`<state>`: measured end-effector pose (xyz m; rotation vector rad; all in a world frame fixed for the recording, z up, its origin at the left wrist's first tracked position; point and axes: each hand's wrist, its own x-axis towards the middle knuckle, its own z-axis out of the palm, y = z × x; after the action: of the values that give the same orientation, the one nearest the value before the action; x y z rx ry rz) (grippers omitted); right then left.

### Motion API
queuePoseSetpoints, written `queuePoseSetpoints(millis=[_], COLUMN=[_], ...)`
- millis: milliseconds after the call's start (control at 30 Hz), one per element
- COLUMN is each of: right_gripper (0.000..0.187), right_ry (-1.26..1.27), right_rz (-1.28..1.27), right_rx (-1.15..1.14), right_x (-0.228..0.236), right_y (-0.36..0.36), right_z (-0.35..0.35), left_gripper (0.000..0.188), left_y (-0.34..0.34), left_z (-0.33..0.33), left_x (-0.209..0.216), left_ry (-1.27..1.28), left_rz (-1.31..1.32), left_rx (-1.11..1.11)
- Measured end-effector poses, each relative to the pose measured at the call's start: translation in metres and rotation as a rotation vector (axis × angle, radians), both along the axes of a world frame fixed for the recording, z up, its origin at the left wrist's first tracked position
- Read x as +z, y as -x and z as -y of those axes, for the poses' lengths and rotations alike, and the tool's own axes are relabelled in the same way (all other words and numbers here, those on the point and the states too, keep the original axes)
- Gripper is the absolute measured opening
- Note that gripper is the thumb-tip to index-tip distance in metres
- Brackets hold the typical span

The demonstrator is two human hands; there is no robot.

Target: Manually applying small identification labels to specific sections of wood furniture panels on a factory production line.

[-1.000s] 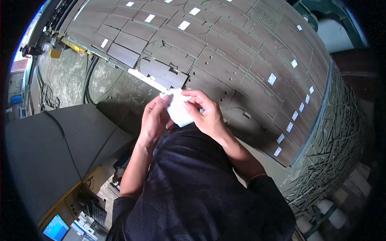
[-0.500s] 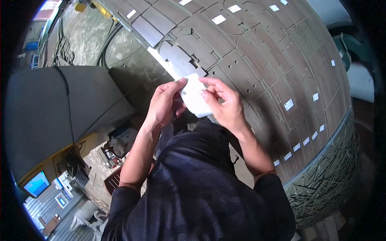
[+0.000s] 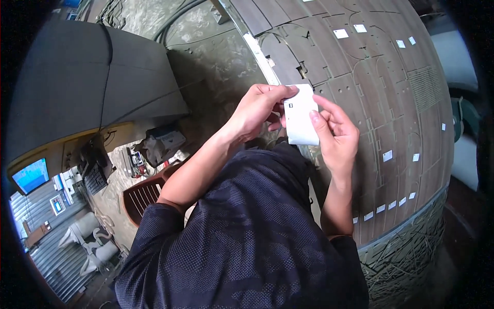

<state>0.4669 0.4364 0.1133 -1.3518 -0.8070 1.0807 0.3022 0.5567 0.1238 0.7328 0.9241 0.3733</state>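
A white strip of label paper (image 3: 302, 125) with a small dark print mark is held up between my hands at chest height. My left hand (image 3: 257, 110) pinches its upper left part, the thumb lying over the top edge; the other fingers curl partly behind it. My right hand (image 3: 338, 135) grips the right edge, with the thumb on the front and the index finger stretched along the upper corner. Beyond the strip lies a wide bed of brown cut panels (image 3: 355, 108), with small white labels (image 3: 387, 156) scattered over it.
A grey machine housing (image 3: 62, 77) with a lit screen (image 3: 31, 176) stands on the left. A brown plastic chair (image 3: 136, 203) is behind my left arm. Dark hoses (image 3: 177, 18) run across the floor, and offcut strips (image 3: 406, 262) lie beyond the panels' lower right edge.
Both hands and the paper strip have shifted right in view, and the strip now faces me flatter. My view has turned, so the panels sit further right and the housing higher.
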Motion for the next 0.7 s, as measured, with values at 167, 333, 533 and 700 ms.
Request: queuePoseSetpoints(millis=[167, 333, 533, 700], right_gripper=[0.038, 0.038, 0.040, 0.040], right_ry=[-0.017, -0.043, -0.042, -0.037], right_rz=[0.058, 0.079, 0.079, 0.094], right_rx=[0.016, 0.029, 0.029, 0.031], right_x=[0.010, 0.011, 0.011, 0.016], right_y=[0.022, 0.038, 0.051, 0.059], right_z=[-0.004, -0.007, -0.010, -0.012], left_gripper=[0.029, 0.029, 0.028, 0.027], left_y=[0.021, 0.039, 0.052, 0.058], left_z=[0.000, -0.004, -0.006, -0.009], left_x=[0.009, 0.009, 0.009, 0.010], left_ry=[0.000, -0.007, 0.006, 0.007], left_rz=[0.006, 0.032, 0.050, 0.065], left_rx=[0.022, 0.034, 0.037, 0.047])
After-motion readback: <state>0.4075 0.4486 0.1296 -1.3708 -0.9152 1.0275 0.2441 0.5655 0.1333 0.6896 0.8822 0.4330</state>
